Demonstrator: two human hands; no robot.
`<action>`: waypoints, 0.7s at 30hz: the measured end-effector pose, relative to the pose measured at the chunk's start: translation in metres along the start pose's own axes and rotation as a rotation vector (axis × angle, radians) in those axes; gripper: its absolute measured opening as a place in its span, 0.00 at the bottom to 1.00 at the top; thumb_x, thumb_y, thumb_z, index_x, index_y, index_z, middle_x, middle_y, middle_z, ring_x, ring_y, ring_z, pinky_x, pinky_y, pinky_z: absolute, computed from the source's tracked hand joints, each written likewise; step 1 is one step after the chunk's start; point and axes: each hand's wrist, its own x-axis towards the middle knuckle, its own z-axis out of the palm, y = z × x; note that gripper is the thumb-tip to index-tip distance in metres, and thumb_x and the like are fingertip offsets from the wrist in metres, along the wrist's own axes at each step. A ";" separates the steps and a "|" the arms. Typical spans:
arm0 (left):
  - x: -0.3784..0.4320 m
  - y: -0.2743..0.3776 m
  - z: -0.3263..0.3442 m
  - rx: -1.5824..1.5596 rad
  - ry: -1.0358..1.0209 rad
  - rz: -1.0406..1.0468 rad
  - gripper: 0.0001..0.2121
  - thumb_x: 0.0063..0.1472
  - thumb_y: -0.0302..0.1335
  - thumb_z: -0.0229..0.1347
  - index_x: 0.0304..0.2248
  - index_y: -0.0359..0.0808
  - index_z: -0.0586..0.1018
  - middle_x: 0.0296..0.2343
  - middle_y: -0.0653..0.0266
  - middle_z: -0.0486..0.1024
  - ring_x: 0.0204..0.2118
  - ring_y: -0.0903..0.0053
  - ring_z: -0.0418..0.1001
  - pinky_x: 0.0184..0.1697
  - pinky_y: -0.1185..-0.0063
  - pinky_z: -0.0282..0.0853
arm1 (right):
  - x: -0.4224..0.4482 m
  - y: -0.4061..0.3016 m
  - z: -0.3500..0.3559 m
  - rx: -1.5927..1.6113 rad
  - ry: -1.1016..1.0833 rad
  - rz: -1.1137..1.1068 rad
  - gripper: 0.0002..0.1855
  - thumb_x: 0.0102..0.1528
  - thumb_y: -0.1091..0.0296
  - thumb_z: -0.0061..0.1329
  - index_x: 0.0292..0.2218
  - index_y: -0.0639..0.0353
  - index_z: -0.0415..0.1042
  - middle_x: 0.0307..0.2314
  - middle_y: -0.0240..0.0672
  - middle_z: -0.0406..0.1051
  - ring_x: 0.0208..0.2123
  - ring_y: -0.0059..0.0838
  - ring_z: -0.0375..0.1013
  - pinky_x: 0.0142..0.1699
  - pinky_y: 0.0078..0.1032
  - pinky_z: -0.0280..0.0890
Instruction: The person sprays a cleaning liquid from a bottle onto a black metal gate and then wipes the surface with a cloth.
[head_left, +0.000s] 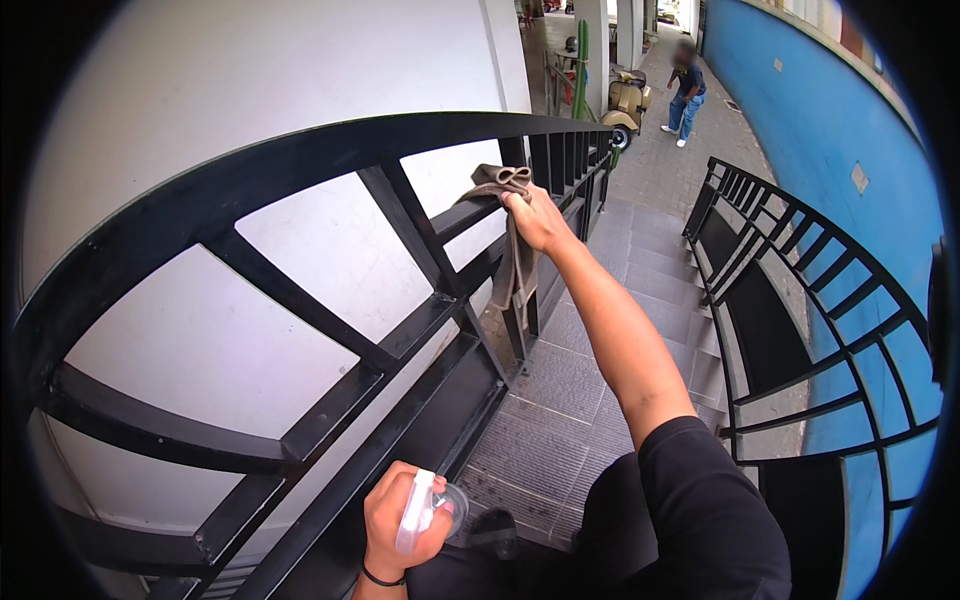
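My right hand (534, 217) grips a folded brown-grey cloth (517, 259) against a bar of the black metal stair railing (405, 142). Part of the cloth lies over the bar and the rest hangs down below my fingers. Low in the view, my left hand (405, 517) is closed around the neck of a clear spray bottle (455, 514) with a white trigger head (418, 499). A black band circles the left wrist. The bottle is near the lower part of the railing, above the tiled floor. Its lower part is mostly hidden by the hand.
Grey tiled steps (660, 277) descend away from me. A second black railing (840, 300) runs along the right, before a blue wall (795, 97). A white wall (262, 67) stands at left. Beyond the steps are a person (686, 97), a beige scooter (626, 105) and a cactus (582, 67).
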 end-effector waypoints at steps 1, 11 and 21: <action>0.000 0.001 -0.003 0.010 0.002 0.000 0.10 0.40 0.18 0.57 0.26 0.29 0.72 0.25 0.54 0.72 0.27 0.68 0.76 0.31 0.77 0.71 | 0.006 0.002 -0.004 -0.038 -0.048 0.058 0.20 0.53 0.57 0.37 0.33 0.68 0.70 0.32 0.55 0.71 0.37 0.57 0.68 0.46 0.42 0.60; -0.005 0.002 -0.013 0.036 0.086 0.002 0.09 0.39 0.18 0.56 0.25 0.29 0.73 0.24 0.55 0.73 0.24 0.66 0.75 0.28 0.77 0.71 | -0.029 -0.021 0.037 -0.079 0.357 0.224 0.20 0.56 0.58 0.39 0.28 0.69 0.74 0.28 0.59 0.72 0.34 0.59 0.70 0.42 0.47 0.62; 0.013 0.003 0.005 -0.024 -0.001 0.040 0.08 0.39 0.19 0.56 0.24 0.30 0.73 0.23 0.56 0.73 0.23 0.66 0.74 0.26 0.77 0.70 | 0.055 -0.001 0.000 -0.493 -0.252 0.086 0.28 0.52 0.52 0.35 0.41 0.66 0.74 0.45 0.57 0.69 0.49 0.51 0.67 0.54 0.39 0.60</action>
